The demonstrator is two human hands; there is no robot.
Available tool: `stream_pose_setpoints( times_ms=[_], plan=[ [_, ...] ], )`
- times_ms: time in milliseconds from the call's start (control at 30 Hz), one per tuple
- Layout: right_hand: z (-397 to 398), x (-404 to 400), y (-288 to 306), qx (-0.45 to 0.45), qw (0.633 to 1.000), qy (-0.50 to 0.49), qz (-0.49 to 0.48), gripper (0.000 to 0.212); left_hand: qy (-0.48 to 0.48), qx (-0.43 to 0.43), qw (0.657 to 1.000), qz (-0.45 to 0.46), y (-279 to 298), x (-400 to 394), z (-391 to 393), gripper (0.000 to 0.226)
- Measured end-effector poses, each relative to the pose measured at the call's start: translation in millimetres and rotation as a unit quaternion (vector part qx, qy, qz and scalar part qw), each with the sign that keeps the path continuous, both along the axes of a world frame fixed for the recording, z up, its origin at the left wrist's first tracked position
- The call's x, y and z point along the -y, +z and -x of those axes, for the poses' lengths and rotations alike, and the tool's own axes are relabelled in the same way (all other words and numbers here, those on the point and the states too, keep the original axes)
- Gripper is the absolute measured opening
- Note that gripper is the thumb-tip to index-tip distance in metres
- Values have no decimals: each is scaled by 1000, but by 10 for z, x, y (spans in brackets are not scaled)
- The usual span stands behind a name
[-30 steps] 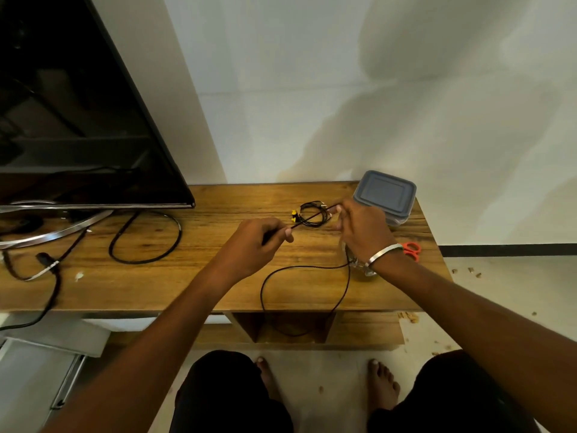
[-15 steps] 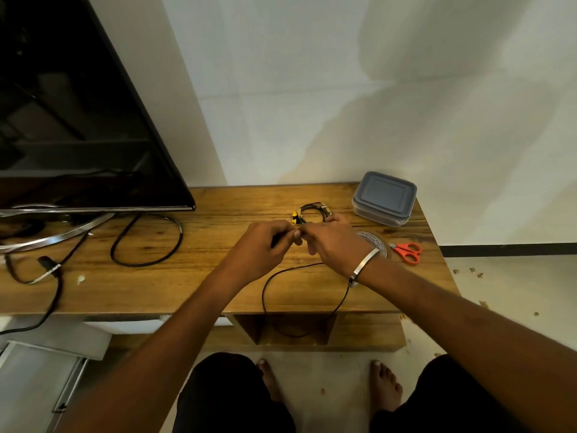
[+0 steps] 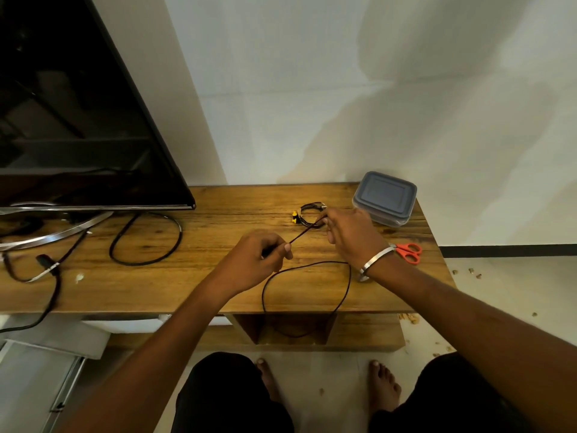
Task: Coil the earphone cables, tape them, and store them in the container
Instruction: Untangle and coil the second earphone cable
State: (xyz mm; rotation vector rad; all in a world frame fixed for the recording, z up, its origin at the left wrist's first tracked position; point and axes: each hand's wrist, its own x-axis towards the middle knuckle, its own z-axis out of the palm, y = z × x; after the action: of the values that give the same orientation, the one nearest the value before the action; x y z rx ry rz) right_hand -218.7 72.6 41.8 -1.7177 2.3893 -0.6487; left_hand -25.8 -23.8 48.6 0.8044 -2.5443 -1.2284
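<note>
**Black earphone cable stretched taut between two hands over the wooden stand**

The left hand (image 3: 260, 259) is pinching the thin black earphone cable (image 3: 312, 289) between thumb and fingers, and the right hand (image 3: 349, 235), wearing a silver metal bangle (image 3: 373, 260), is pinching the same cable farther along, so a short length is running straight between them. The rest of the cable is drooping in a long loop over the front edge of the brown wooden TV stand (image 3: 193, 276). A small coiled bundle of black earphones with yellow tips (image 3: 307, 214) is lying on the stand just beyond the right hand. The grey lidded plastic container (image 3: 385, 198) is sitting closed at the stand's far right corner, with orange-handled scissors (image 3: 409, 252) lying near it.
</note>
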Motion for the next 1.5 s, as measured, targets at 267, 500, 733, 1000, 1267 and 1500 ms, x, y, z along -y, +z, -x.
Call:
stream_pose_setpoints(
  times_ms=[267, 500, 733, 1000, 1267, 1500],
  plan=[
    [-16, -19, -23, 0, 1000, -5, -4, 24, -24, 57, 969, -240, 47, -59, -5, 30],
    [4, -15, -105, 24, 1000, -13, -14, 24, -18, -42, 894, -446, 120, -139, -27, 26],
    [4, -27, -175, 9, 999, -15, -46, 22, -24, -85, 856, -509, 149, -155, -37, 23],
    [-30, -11, -211, 14, 997, -15, -71, 20, -23, -103, 821, -562, 165, -189, -49, 26],
    [-125, 2, -246, 7, 994, 25, -106, 17, -2, -193, 785, -588, 208, -210, -28, 30],
    [-194, -61, -370, 63, 992, 64, -85, 28, 6, -287, 777, -560, 316, -127, -5, 23]
  ],
)
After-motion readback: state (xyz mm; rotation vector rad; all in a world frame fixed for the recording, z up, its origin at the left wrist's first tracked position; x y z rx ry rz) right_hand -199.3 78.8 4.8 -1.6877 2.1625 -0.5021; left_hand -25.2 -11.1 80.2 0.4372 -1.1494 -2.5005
